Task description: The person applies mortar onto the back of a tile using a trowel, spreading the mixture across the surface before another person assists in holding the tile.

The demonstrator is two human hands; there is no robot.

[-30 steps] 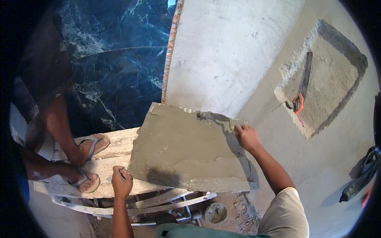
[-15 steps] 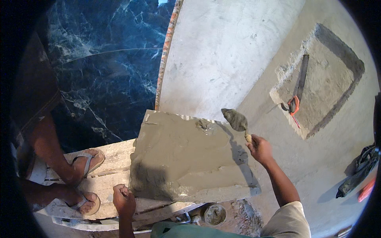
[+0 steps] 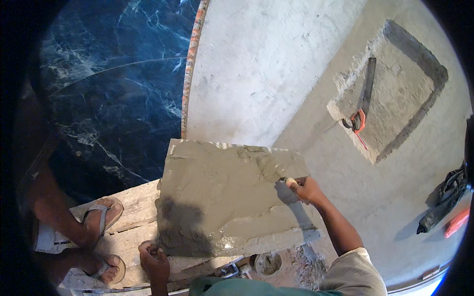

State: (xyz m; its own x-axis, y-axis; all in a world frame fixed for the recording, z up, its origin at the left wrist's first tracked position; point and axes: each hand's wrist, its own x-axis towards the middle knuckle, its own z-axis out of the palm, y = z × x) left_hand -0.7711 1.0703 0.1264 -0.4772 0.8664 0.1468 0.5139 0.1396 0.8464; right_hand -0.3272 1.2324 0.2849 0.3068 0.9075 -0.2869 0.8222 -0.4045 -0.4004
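A rectangular slab (image 3: 172, 147) lies in front of me, its upper face coated with wet grey mortar (image 3: 224, 190). My right hand (image 3: 304, 190) is closed round the pale handle of a trowel (image 3: 288, 181), above the slab's right part. The trowel's blade is down at the mortar and blends into its colour. Beside the slab's near left corner is my left hand (image 3: 154, 260), its fingers curled. Whether they grip the slab's edge or something small, I cannot make out.
Another person's sandalled feet (image 3: 104, 217) stand on wooden planks (image 3: 131, 204) at left. A handsaw with an orange handle (image 3: 359, 121) rests in a wall recess (image 3: 400, 89). Below the slab is a bucket (image 3: 268, 264). Dark cloth (image 3: 444, 197) hangs at right; blue marbled surface (image 3: 118, 98) fills the far left.
My right hand has brought the trowel down and left, from above the slab's far right corner onto the mortar. My left hand stays by the near left corner. The view has shifted slightly.
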